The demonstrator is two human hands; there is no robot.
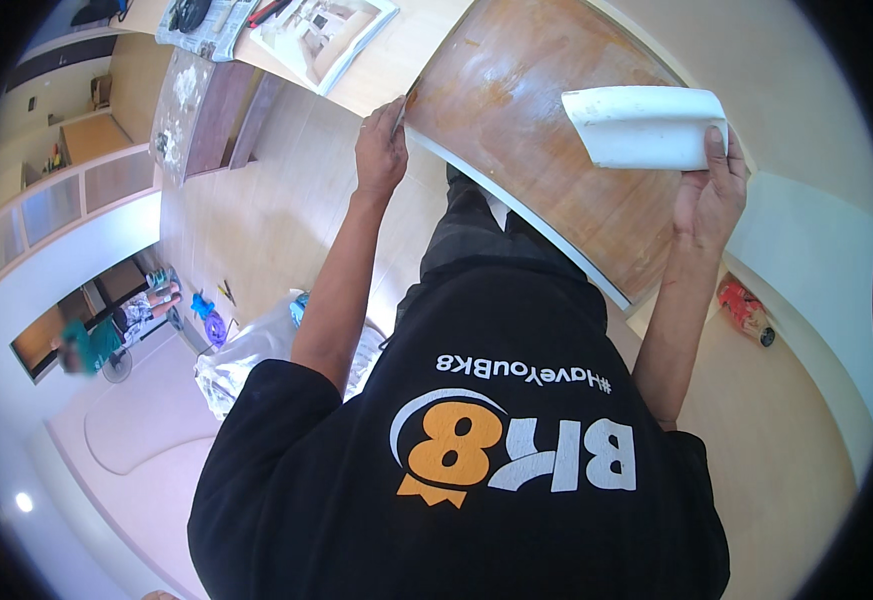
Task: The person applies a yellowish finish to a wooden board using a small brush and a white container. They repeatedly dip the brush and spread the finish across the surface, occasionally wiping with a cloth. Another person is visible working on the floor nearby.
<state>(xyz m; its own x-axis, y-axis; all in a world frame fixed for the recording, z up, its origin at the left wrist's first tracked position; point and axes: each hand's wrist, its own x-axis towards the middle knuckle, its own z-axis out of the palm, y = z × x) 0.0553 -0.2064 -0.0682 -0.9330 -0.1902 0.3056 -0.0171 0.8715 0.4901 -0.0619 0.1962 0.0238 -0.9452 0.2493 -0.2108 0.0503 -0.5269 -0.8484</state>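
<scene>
A brown wooden board (526,90) with a pale front edge lies before me, its surface smeared with lighter, glossy patches. My left hand (382,150) is closed at the board's left corner, fingers bent round its edge; a thin greyish strip shows beside the fingertips. Over the right part of the board, my right hand (711,190) grips a white curved plastic piece (636,125) by its right end. This piece has a raised fold along its length and a slanted left end. My right thumb presses on its face, while the other fingers are partly hidden behind it.
An open magazine (321,40) and a newspaper (206,25) with a dark object lie on a pale surface at the far left. A red-labelled bottle (746,310) is right of my forearm. Clear plastic sheeting (231,365) lies on the left; another person (96,345) is farther left.
</scene>
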